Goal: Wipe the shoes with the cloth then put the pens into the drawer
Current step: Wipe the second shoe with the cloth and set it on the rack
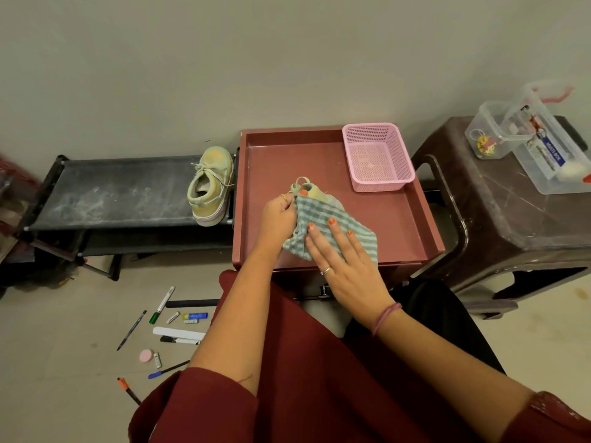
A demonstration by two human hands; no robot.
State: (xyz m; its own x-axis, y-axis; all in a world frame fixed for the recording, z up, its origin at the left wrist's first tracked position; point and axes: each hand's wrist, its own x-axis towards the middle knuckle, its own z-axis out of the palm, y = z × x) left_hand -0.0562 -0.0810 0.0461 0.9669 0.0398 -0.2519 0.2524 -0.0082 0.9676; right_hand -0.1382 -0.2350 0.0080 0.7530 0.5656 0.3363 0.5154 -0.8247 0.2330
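progress: wiping under way, one shoe (309, 190) mostly under the cloth (332, 233) in the tray (425, 219); other shoe (211, 187) on the rack left of the tray (wiped or not, cannot tell); pens (131, 330) on the floor left of the tray, none stowed | left hand (279, 215): grip closed on shoe and cloth edge | right hand (343, 266): grip wide, fingers flat on cloth

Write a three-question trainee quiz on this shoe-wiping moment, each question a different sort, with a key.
1. True or false: the pink basket holds a shoe.
2. Where is the other shoe? A) on the black rack B) on the brown stool C) on the floor
3. Fill in: the right hand presses flat on the striped ____.

Key: 1 false; 2 A; 3 cloth. The left hand grips the shoe being wiped in the red drawer.
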